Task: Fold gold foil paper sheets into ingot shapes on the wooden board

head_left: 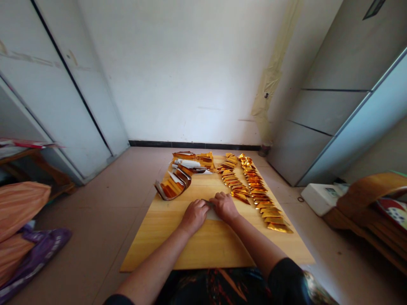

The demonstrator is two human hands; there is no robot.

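Observation:
My left hand (194,215) and my right hand (225,206) meet near the middle of the wooden board (190,252). Between them lies a sheet of foil paper (213,215), pale side up, its far edge a dark folded strip. The fingers of both hands are closed on that edge; fingertips and thumbs are partly hidden. To the right, folded gold foil pieces (272,215) overlap in a long row, with a shorter row (234,184) beside it. Loose stacks of gold foil paper (171,186) with white backs curl up at the board's far left.
Beyond the board stand a white wall (178,84) and a grey refrigerator (330,93) at right. White cabinets (76,84) are on the left. A wooden chair (359,212) and white box (318,199) flank the right; orange and purple bags (44,250) lie left.

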